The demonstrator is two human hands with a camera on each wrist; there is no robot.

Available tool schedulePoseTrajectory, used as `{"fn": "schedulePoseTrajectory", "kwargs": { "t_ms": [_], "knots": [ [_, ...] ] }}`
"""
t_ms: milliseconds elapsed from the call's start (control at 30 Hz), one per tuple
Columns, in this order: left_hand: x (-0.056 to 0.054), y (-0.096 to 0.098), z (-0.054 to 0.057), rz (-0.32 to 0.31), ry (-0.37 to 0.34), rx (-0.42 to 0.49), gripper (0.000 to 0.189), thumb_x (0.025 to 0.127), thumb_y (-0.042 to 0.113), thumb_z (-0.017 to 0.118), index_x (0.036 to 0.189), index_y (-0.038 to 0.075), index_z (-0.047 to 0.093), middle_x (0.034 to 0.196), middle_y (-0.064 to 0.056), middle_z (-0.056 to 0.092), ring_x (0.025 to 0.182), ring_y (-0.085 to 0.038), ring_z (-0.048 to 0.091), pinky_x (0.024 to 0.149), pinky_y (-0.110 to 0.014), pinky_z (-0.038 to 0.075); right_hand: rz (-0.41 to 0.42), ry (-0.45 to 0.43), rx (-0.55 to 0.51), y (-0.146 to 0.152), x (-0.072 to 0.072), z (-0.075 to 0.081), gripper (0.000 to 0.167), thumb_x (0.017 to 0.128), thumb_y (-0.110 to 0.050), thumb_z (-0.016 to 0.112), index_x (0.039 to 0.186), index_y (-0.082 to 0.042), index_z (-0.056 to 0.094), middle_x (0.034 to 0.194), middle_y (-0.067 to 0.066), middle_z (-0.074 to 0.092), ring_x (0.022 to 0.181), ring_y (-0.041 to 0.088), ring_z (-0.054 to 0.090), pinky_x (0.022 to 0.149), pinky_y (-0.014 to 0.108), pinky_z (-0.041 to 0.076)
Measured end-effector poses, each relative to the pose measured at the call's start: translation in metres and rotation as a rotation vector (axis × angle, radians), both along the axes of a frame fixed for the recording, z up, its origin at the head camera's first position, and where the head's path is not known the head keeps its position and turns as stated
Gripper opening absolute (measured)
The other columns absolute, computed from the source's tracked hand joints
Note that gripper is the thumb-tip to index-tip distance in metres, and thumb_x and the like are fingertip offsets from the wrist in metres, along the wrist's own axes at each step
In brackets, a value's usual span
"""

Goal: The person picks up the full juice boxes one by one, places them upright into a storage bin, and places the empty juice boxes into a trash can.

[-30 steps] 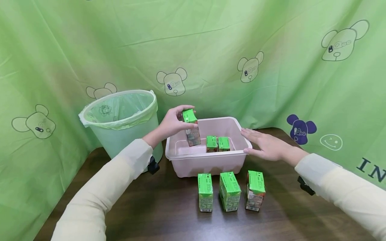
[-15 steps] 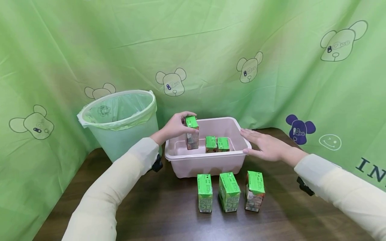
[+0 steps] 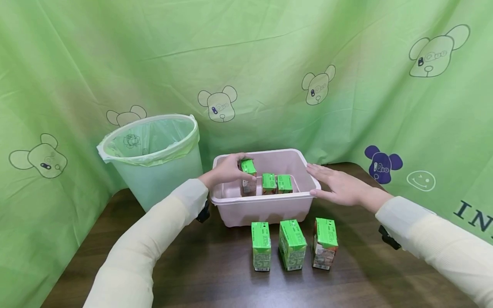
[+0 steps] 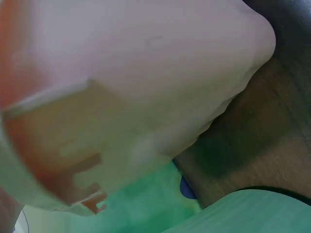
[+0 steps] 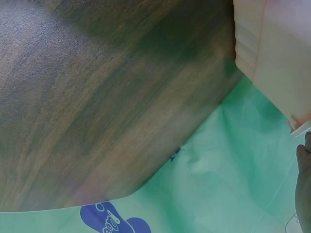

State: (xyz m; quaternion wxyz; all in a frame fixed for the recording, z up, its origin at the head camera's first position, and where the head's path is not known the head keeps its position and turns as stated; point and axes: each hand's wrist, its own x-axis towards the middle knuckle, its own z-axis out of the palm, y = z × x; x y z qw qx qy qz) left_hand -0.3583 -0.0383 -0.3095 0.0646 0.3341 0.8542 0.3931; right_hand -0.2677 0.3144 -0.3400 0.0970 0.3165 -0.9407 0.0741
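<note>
While the left hand (image 3: 227, 170) pinches the green carton (image 3: 248, 176) by its top, low inside the pink bin (image 3: 265, 205) at frame centre, the right hand (image 3: 339, 185) lies flat on the bin's rim. Small, stiff and probably light, the carton grips best across its flat sides.

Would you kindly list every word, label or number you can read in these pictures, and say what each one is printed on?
"IN": large dark letters on the green cloth backdrop, cut off at the right edge of the head view.
Small letters on the bear faces printed on that backdrop: too small to read.
Print on the green-topped drink cartons on the dark wooden table: too blurred to read.
Wrist views: no text.
</note>
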Motion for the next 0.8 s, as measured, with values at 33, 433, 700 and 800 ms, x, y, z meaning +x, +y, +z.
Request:
{"fn": "schedulePoseTrajectory", "kwargs": {
  "t_ms": [33, 433, 700, 800],
  "knots": [
    [0.000, 0.001, -0.001, -0.007, -0.003, -0.005, 0.071, 0.075, 0.018, 0.085, 0.136, 0.003, 0.052, 0.106, -0.006, 0.059, 0.084, -0.013, 0.057, 0.077, -0.024, 0.049, 0.000, -0.002, -0.001, 0.000, 0.000, 0.000, 0.074, 0.097, -0.043, 0.056, 0.149, 0.002, 0.032, 0.154, 0.020, 0.030, 0.139, 0.040, 0.028, 0.108, 0.056, 0.029],
    [-0.001, 0.008, -0.013, -0.033, -0.006, -0.075, 0.074, 0.072, 0.011, 0.086, 0.137, 0.001, 0.051, 0.118, -0.008, 0.060, 0.091, -0.017, 0.057, 0.078, -0.024, 0.049, -0.005, -0.016, 0.006, -0.001, 0.001, 0.002, 0.073, 0.097, -0.042, 0.056, 0.149, 0.003, 0.031, 0.154, 0.020, 0.029, 0.140, 0.040, 0.027, 0.110, 0.055, 0.027],
    [0.000, 0.007, -0.019, -0.034, 0.007, -0.144, 0.077, 0.074, 0.023, 0.087, 0.139, 0.004, 0.051, 0.127, -0.008, 0.058, 0.093, -0.015, 0.054, 0.080, -0.024, 0.047, -0.004, -0.016, 0.006, -0.001, 0.001, 0.001, 0.074, 0.097, -0.042, 0.056, 0.149, 0.003, 0.031, 0.154, 0.020, 0.028, 0.140, 0.040, 0.027, 0.110, 0.055, 0.027],
    [0.001, 0.008, -0.019, -0.041, 0.005, -0.156, 0.076, 0.075, 0.022, 0.087, 0.139, 0.004, 0.051, 0.130, -0.009, 0.057, 0.094, -0.015, 0.054, 0.082, -0.024, 0.046, -0.001, -0.013, 0.005, -0.001, 0.001, 0.001, 0.073, 0.097, -0.042, 0.056, 0.149, 0.003, 0.031, 0.154, 0.020, 0.029, 0.140, 0.040, 0.027, 0.110, 0.055, 0.027]
  ]
}}
